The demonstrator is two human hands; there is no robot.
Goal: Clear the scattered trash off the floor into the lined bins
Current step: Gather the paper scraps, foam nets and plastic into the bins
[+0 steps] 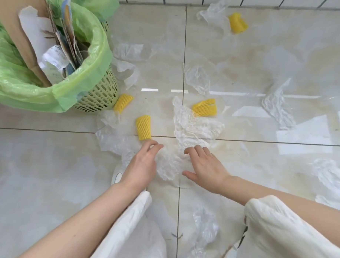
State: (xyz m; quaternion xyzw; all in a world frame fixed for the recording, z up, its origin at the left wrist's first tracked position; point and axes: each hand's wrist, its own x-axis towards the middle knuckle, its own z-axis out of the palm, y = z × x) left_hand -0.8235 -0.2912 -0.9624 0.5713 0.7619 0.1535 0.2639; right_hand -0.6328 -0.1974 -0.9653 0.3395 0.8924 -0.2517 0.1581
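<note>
**Gathering the film by my knees**

The green-lined slatted bin stands upper left. Crumpled clear plastic film lies between my left hand and right hand, both open, empty. Next I'd bunch and lift it.

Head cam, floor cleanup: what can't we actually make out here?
- Lined bin: contents below its rim hidden by cardboard and paper; left side cut off by the frame edge.
- Second bin liner: cut off by the top edge.
- Clear plastic between left hand and right hand: whether either hand touches it is unclear.
- Receipt: print too small to read.
</note>
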